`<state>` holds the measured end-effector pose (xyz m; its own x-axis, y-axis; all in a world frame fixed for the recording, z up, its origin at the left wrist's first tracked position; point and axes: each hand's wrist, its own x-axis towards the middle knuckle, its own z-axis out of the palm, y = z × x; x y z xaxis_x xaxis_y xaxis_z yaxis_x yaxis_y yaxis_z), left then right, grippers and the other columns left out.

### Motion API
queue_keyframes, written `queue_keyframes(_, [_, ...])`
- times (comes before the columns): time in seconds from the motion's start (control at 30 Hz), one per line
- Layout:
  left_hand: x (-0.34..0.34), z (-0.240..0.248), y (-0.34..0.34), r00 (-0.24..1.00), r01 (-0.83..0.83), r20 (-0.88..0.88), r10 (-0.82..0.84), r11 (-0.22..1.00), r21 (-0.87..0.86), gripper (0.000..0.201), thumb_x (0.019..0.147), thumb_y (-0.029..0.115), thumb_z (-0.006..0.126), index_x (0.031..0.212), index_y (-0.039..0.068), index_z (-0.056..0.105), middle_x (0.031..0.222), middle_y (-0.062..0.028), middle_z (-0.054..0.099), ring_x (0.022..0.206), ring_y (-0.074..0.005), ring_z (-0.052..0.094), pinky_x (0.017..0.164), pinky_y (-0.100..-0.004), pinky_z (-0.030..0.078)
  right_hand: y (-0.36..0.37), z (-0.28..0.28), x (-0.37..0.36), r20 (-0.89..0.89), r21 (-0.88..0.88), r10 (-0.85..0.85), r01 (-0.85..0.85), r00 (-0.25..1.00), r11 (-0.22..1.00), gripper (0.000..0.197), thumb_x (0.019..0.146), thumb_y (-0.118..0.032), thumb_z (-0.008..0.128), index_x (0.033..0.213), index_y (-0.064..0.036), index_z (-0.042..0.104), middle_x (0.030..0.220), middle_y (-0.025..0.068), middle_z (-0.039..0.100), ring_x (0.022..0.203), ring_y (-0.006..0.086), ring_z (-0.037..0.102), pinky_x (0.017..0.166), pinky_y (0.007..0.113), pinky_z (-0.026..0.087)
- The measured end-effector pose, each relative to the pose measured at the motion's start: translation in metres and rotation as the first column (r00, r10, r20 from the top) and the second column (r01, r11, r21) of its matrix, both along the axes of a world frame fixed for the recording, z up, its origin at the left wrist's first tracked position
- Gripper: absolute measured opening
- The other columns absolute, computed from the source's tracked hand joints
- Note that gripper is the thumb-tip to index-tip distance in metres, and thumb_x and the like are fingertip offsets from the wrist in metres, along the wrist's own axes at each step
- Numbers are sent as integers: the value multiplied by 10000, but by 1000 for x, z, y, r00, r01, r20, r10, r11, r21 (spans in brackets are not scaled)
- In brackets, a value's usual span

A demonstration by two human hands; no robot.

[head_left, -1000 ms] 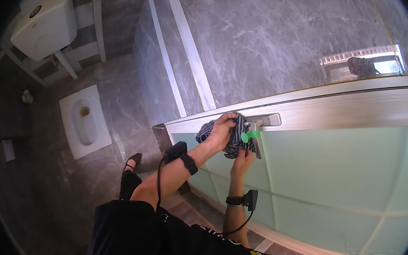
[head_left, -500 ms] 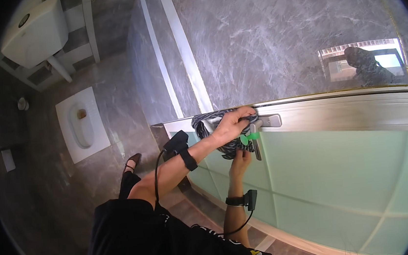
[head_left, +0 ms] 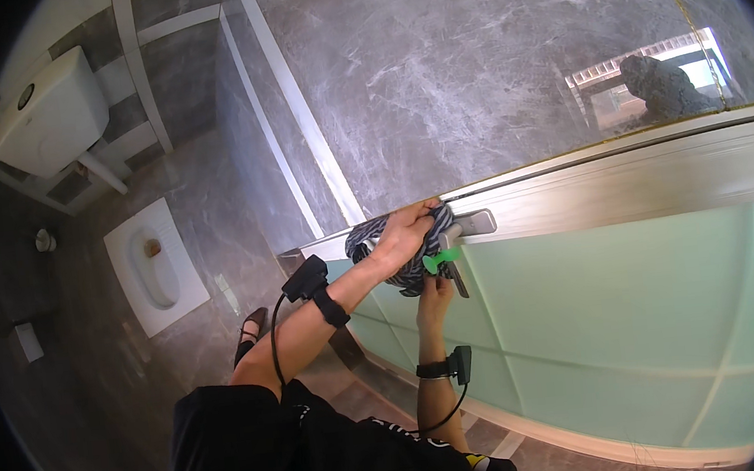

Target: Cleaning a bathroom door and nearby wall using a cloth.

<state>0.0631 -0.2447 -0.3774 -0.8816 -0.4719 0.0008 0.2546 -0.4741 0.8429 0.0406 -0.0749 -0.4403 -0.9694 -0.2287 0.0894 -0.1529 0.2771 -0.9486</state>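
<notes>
A dark, zebra-striped piece of cloth or soft bag (head_left: 412, 279) is bunched against the silver door handle (head_left: 476, 223). My left hand (head_left: 403, 240) grips its upper part, fingers pinched at the top beside the door's edge. Lower down, my right hand (head_left: 435, 297) has its fingertips closed at the bundle's underside, close to the handle's lever (head_left: 460, 281). Between the bundle and the lever is a bright green piece (head_left: 438, 259), whose kind I cannot make out. Part of the striped fabric is hidden behind my left hand.
The door (head_left: 602, 305) has a pale green frosted panel and a light frame. Beyond it rises a grey marbled wall (head_left: 470, 72). To the left, a white squat toilet (head_left: 164, 288) is set in the floor, with a white cistern (head_left: 52, 117) above.
The view has shifted, so door and handle sit farther left. My left hand's fingers are a little farther from the handle plate. Both hands stay on the striped bundle.
</notes>
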Motion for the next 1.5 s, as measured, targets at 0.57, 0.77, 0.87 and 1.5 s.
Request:
queue_keyframes(0.57, [9, 21, 8, 996, 78, 24, -82, 987, 141, 354, 920, 108, 519, 1256, 49, 425, 1058, -115, 562, 993, -182, 534, 866, -299, 434, 22, -41, -17, 69, 33, 83, -85, 994, 996, 211, 889, 1, 521, 1079, 49, 600, 944, 45, 648, 802, 91, 573, 711, 243, 457])
queue_keyframes(0.77, [4, 5, 19, 996, -8, -90, 19, 992, 127, 412, 900, 40, 464, 1303, -29, 411, 1178, -111, 526, 1118, -193, 515, 970, -291, 384, 32, -54, -12, 136, -138, 21, -2, 990, 990, 235, 895, -20, 553, 1112, 58, 599, 970, 53, 655, 823, 108, 592, 724, 250, 482])
queue_keyframes(0.87, [-8, 8, 6, 996, 64, -81, -28, 873, 483, 395, 907, 55, 442, 1290, -38, 449, 1152, -129, 544, 1083, -219, 557, 965, -338, 442, 41, -57, -7, 168, -150, -5, 31, 986, 988, 283, 851, 5, 493, 1096, 90, 607, 967, 91, 654, 878, 151, 599, 755, 274, 481])
queue_keyframes(1.5, [-8, 5, -16, 982, 178, 13, -190, 941, 287, 363, 983, 140, 435, 1259, -92, 476, 1167, -161, 593, 1089, -233, 579, 985, -361, 445, 71, -15, 13, 184, -309, -116, 169, 976, 936, 162, 904, -47, 548, 1021, 28, 631, 918, 58, 650, 779, 105, 586, 674, 251, 471])
